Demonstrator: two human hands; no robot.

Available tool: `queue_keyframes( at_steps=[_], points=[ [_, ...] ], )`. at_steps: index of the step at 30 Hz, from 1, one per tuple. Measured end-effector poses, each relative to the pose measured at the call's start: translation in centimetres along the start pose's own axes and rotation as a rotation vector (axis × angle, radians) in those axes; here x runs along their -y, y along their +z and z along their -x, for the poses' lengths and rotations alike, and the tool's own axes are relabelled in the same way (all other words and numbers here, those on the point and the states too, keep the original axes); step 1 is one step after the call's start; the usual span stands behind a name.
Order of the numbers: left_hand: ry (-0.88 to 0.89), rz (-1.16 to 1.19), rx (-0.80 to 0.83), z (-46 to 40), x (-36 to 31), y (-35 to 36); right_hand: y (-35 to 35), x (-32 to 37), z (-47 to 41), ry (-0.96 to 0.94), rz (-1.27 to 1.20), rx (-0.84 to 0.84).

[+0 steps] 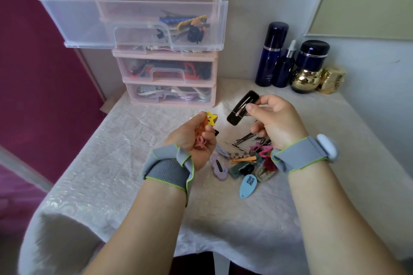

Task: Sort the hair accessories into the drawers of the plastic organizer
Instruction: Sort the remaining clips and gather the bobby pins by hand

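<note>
I see the black hair clip (243, 107) pinched in my right hand (276, 121), up above the pile of clips (244, 158) on the white table (111, 163). My left hand (196, 138) is closed around a bunch of clips, with a yellow star clip (211, 118) on top. The pink organizer (169, 56) stands behind, one clear drawer (138, 24) pulled out.

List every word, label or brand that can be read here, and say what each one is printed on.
"miu miu", in dark letters on the light blue oval hair clip at the near edge of the pile.
Pale print low on the tall dark blue bottle: too small to read.
Marking on the gold jar: too blurred to read.
Nothing else carries text.
</note>
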State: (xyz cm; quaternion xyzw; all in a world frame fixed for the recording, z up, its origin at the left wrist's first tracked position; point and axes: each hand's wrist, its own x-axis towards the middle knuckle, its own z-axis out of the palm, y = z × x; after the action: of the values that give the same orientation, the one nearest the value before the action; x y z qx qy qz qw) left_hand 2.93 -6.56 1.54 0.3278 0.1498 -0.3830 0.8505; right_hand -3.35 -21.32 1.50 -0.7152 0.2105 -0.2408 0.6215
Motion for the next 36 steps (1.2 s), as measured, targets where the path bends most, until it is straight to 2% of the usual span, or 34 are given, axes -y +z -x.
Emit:
queue_keyframes(
  at_steps=[7,12,15,20,25,33,36],
  points=[
    [0.031,-0.032,0.011,0.8,0.1,0.5,0.1,0.4,1.0,-0.071,0.027,-0.045],
    [0.116,-0.099,-0.021,1.6,0.6,1.0,1.7,1.1,2.7,-0.065,-0.196,-0.013],
    [0.212,-0.203,-0.015,2.2,1.1,1.5,2.6,1.4,3.6,-0.126,-0.126,-0.066],
    [0.491,-0.417,0.049,3.5,1.6,3.1,2.9,2.8,4.8,-0.28,0.018,-0.139],
    [0.87,-0.636,0.165,6.1,0.2,6.8,3.2,7.0,5.0,-0.479,-0.151,-0.15],
    [1.232,-0.813,0.271,9.8,-4.6,12.8,3.6,14.8,3.1,-0.749,-0.168,-0.221],
    [1.34,-0.958,0.21,10.6,-8.1,14.4,4.7,17.6,1.7,-0.805,-0.099,-0.224]
  ],
)
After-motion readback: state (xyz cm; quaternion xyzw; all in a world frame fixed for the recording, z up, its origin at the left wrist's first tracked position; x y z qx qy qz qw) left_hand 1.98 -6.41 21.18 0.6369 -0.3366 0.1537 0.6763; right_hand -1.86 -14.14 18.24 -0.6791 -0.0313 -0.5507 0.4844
